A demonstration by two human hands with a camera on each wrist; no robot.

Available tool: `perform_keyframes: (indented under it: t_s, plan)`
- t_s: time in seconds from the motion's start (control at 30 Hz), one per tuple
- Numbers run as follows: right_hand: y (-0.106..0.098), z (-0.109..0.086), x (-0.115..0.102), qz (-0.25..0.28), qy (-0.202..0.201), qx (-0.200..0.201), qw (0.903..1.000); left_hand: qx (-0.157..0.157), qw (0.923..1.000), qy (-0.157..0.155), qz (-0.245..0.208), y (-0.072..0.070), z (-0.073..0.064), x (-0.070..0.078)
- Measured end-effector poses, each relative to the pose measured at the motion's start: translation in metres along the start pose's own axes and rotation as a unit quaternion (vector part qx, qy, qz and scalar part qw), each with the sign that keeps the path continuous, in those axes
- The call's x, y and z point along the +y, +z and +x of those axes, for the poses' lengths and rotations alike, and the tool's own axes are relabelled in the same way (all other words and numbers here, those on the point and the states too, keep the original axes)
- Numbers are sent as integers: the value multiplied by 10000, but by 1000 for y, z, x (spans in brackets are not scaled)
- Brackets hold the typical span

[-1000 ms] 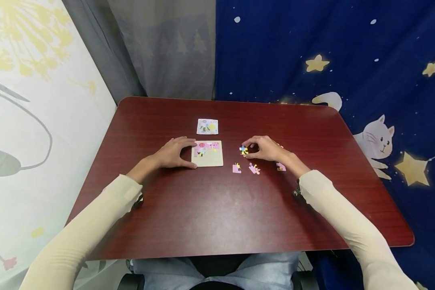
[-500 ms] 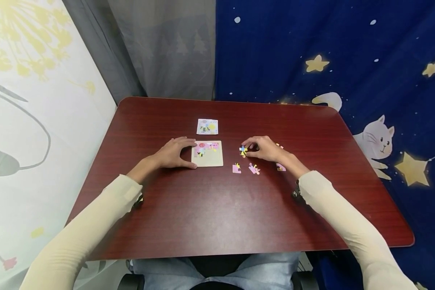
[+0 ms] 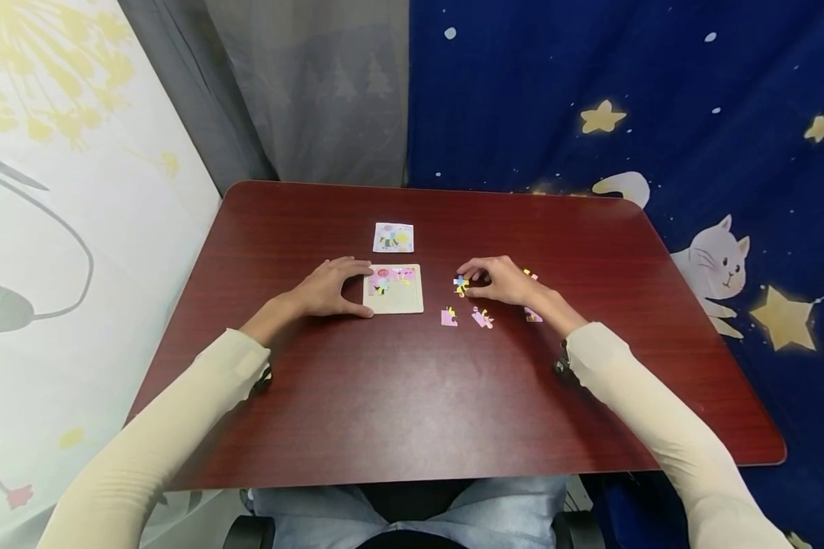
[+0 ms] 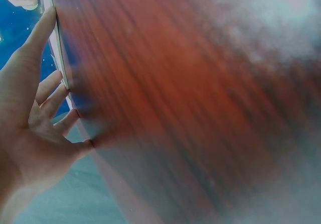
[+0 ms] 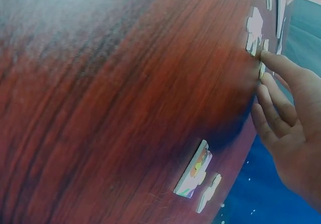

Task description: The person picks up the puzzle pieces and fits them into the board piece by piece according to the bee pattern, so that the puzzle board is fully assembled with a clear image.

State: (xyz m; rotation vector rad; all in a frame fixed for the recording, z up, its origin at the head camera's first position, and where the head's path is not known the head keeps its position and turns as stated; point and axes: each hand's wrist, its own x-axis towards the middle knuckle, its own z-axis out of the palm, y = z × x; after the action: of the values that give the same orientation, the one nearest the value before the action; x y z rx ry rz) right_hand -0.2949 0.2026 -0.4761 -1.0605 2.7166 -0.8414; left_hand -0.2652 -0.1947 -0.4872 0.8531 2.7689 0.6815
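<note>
In the head view, a small square puzzle board (image 3: 403, 303) lies mid-table, its upper left filled with pink pieces and a bee picture. My left hand (image 3: 331, 290) rests along its left side, fingers fairly straight, with fingertips at the upper left corner and thumb at the lower left one. To the right, my right hand (image 3: 500, 282) pinches a blue, yellow and black puzzle piece (image 3: 461, 286) between thumb and fingers, low over the table. In the right wrist view the thumb (image 5: 273, 58) lies against this piece's edge.
Two pink pieces, one left (image 3: 449, 317) and one right (image 3: 482, 318), lie just in front of my right hand. Another pink piece (image 3: 532, 315) and a partly hidden piece (image 3: 530, 274) are near the right wrist. A bee picture card (image 3: 394, 238) lies beyond the board on the brown table (image 3: 398, 396).
</note>
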Motion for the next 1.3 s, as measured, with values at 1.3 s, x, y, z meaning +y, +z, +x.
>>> perform_keyframes:
  t_s: [1.3]
  plan:
    - [15,50,-38,-9,-611,-13,9981,-19,10000,53,-31,-1,0,-1]
